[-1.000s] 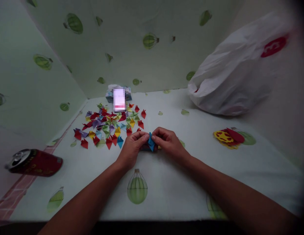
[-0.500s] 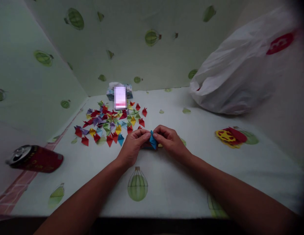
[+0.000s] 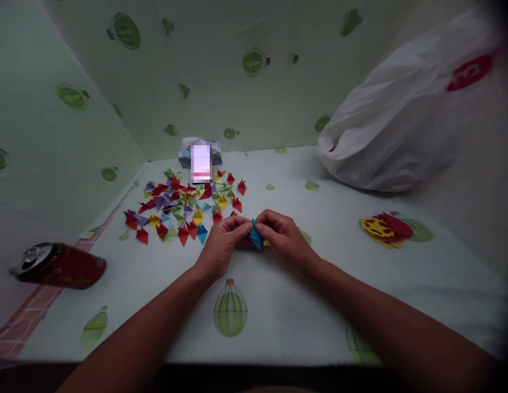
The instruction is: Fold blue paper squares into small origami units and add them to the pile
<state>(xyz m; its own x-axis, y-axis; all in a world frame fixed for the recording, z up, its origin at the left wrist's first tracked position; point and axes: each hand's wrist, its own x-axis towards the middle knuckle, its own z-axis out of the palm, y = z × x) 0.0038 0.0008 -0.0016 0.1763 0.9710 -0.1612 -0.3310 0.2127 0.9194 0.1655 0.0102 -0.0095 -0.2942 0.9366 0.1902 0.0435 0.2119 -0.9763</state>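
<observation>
A small folded blue paper crane is pinched between my two hands above the table. My left hand grips its left side with thumb and forefinger. From the right, my right hand pinches it near the top, fingers curled. Under the hands lies a dark flat item with coloured edges, mostly hidden. To the left, a spread of small folded paper cranes in red, yellow, green, purple and blue covers the tabletop.
A red drink can stands at the left edge. Behind the cranes, a lit phone, blurred out, leans on a tissue box. At right are a white plastic bag and red and yellow cut-out pieces.
The blue paper has turned slightly between my fingers, and its lower tip looks wider. Both hands stay in nearly the same place.
</observation>
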